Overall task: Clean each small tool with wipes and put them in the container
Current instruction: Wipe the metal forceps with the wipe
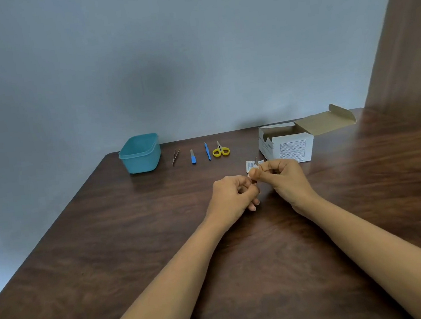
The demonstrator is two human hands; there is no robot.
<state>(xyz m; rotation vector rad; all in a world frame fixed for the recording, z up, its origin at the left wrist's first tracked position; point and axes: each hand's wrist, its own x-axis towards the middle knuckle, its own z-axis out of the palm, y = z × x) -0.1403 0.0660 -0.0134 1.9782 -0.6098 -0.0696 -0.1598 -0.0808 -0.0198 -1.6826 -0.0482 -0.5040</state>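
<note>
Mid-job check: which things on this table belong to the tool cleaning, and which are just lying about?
Job: teal container, tweezers, blue file, blue-handled tool, yellow scissors, wipe box, thin tool in left hand, wipe in right hand.
Lying about: white packet scraps behind the hands; brown panel at right.

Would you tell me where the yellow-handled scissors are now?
In the head view, the yellow-handled scissors lie near the far edge of the table, right of the thin blue tool and left of the open white box.
</note>
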